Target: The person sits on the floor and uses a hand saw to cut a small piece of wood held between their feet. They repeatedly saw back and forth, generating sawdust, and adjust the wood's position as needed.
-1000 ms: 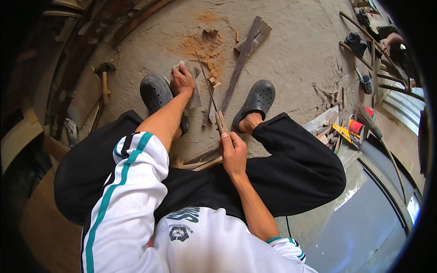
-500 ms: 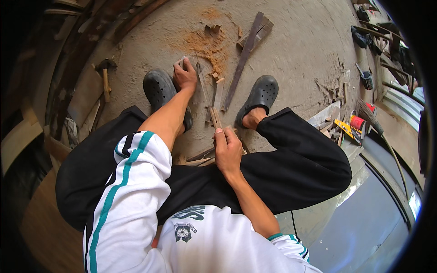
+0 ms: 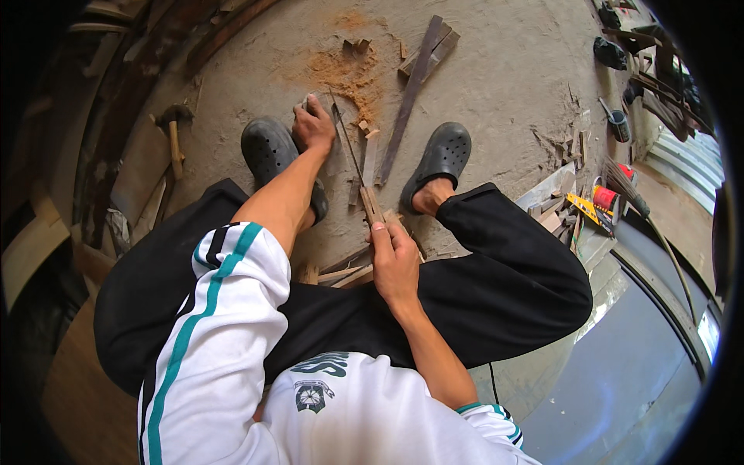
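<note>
In my right hand (image 3: 395, 260) is the wooden handle of a handsaw (image 3: 372, 205), the fingers closed around it and the thumb along the top. Its long, thin, dark blade points away from me, seen nearly edge-on, with the far tip just right of my left hand (image 3: 313, 125). That hand is closed low over the floor beside my left clog (image 3: 270, 149). A greyish bit shows at its fingers, too hidden to name. A short pale wood strip (image 3: 371, 155) lies right of the blade, with a long dark wood strip (image 3: 411, 101) beyond it.
Orange sawdust (image 3: 345, 77) is spread on the floor ahead. My right clog (image 3: 440, 159) stands right of the strips. A hammer (image 3: 175, 139) lies at left. Wood scraps, a yellow tool (image 3: 587, 213) and a red spool (image 3: 605, 198) sit at right, near a broom (image 3: 626, 188).
My right hand has shifted slightly right with the saw handle. The blade, a paler, broader shape before, now shows as a thin dark line. My left hand has hardly moved.
</note>
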Demonstrator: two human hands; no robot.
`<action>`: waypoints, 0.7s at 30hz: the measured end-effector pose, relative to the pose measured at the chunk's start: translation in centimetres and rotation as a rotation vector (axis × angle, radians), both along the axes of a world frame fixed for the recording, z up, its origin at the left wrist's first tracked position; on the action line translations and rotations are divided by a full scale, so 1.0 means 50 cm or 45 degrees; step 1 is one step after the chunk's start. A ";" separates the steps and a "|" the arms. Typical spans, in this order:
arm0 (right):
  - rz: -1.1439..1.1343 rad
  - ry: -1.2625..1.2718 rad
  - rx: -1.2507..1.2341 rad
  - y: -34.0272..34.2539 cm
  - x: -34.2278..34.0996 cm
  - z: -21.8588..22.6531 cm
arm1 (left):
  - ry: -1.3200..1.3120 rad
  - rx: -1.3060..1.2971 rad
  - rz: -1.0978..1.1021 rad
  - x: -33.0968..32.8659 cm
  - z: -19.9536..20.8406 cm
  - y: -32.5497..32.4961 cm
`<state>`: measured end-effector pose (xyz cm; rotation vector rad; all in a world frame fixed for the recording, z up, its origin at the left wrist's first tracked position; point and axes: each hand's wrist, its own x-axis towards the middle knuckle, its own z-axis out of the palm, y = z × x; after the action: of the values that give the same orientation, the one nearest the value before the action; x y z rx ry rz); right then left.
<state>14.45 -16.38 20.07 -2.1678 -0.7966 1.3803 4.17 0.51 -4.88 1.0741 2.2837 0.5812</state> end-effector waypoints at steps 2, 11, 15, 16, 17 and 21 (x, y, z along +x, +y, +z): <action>0.038 -0.005 0.030 0.000 -0.002 -0.024 | 0.014 -0.020 -0.004 0.002 0.004 0.001; 0.061 0.002 0.020 0.022 -0.005 -0.062 | -0.037 -0.049 0.008 0.004 0.021 0.005; 0.033 0.080 -0.100 -0.029 0.007 0.029 | -0.038 -0.054 0.023 -0.004 0.021 0.003; -0.004 0.135 -0.140 -0.037 0.009 0.014 | -0.044 -0.043 0.025 -0.006 0.021 0.005; 0.034 0.101 -0.058 -0.035 0.009 -0.024 | -0.018 -0.002 0.012 -0.003 0.014 0.004; 0.054 0.002 0.071 0.047 -0.011 -0.143 | 0.037 0.025 -0.011 0.020 -0.016 0.000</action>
<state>13.87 -14.01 12.91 -2.1186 -0.8745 1.3639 5.19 0.50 -5.68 1.1085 2.3017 0.5894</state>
